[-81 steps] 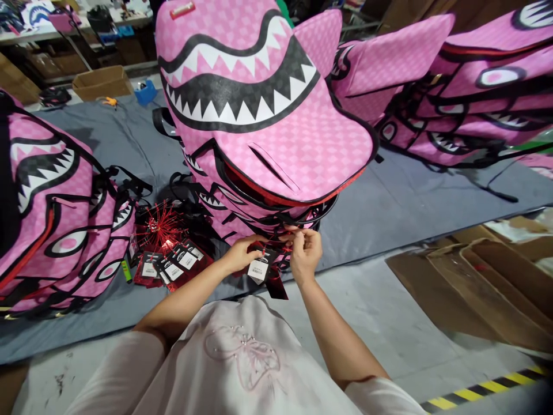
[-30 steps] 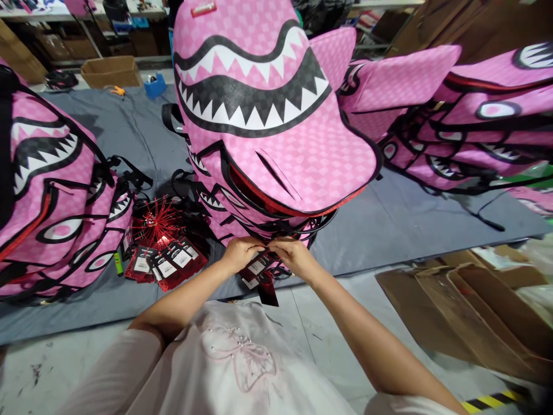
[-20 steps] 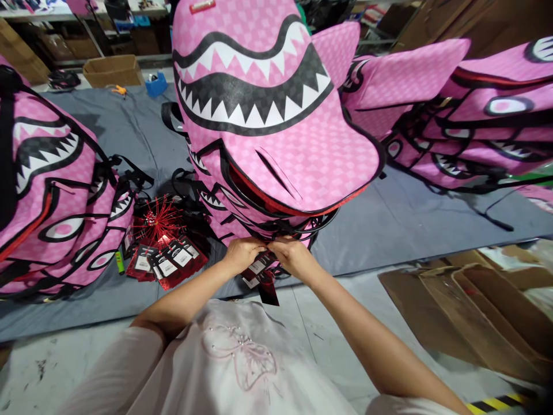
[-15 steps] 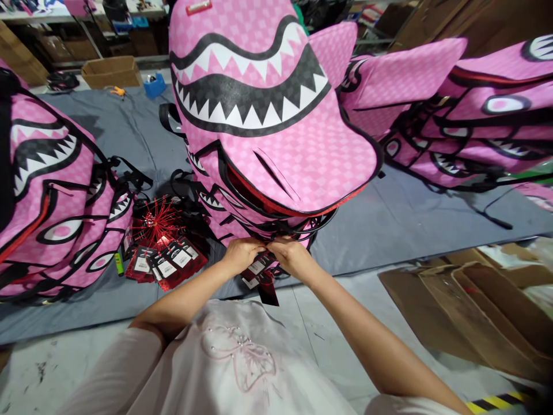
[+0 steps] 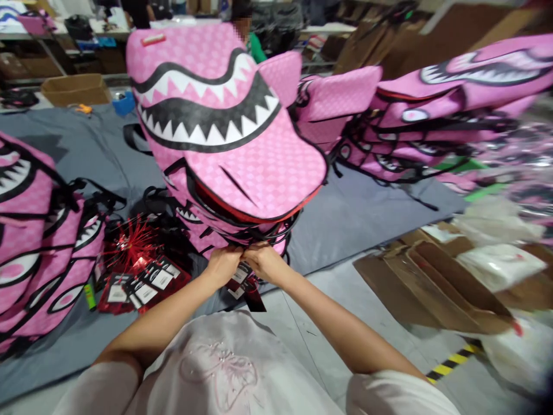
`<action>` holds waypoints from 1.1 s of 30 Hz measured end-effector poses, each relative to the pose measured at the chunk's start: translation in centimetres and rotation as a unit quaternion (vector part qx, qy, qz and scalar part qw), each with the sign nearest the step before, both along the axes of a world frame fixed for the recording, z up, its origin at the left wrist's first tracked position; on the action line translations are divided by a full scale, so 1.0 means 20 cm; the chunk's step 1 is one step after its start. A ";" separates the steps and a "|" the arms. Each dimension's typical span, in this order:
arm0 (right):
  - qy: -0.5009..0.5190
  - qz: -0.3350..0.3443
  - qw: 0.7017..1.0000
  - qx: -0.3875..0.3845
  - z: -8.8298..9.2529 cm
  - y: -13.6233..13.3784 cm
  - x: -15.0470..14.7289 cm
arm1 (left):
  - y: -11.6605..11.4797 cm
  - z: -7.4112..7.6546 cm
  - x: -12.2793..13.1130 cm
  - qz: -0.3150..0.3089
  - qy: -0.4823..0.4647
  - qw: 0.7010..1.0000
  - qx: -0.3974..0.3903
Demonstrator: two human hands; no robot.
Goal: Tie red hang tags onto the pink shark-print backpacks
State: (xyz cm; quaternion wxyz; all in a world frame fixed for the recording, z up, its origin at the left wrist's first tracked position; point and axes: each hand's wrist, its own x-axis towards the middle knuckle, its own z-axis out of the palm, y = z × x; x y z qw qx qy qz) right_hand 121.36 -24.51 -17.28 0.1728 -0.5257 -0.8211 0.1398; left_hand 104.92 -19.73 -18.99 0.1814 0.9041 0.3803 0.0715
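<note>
In front of me a pink checkered backpack with a shark-mouth print rests on a stack of similar bags, its top flap hanging open along a red-edged zipper. At the stack's near edge, my left hand and my right hand meet with fingers pinched together. Whatever sits between the fingertips is hidden. Black hang tags with white labels dangle just beneath them. Left of my left hand lies a pile of more hang tags, beside a bundle of red strings.
More pink backpacks lie at left and right on the grey-covered table. A green-yellow marker is near the tags. Open cardboard boxes stand on the floor at right. A person is partly visible behind the backpack.
The view has swung right and tipped up slightly, so the scene sits further left. Both hands keep their pinch at the same edge of the stack.
</note>
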 end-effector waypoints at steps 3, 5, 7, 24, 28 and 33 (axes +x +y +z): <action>-0.033 -0.007 0.999 0.000 0.02 0.00 -0.01 | 0.00 0.00 0.01 0.006 0.019 1.000 0.000; -0.044 -0.028 0.999 0.000 0.02 0.01 -0.01 | 0.00 -0.01 0.02 0.020 0.018 1.000 -0.009; -0.051 -0.047 0.998 0.002 0.02 0.01 -0.01 | -0.01 -0.02 0.01 0.021 -0.007 0.999 -0.028; 0.106 -0.098 0.989 -0.012 0.01 -0.01 -0.03 | -0.01 -0.02 -0.03 0.041 -0.078 0.993 -0.078; 0.146 -0.103 0.984 -0.018 0.02 -0.02 -0.03 | -0.01 -0.01 -0.03 0.069 -0.081 0.992 -0.065; 0.166 -0.099 0.981 -0.019 0.01 -0.01 -0.03 | -0.01 0.00 -0.04 0.060 -0.105 0.989 -0.086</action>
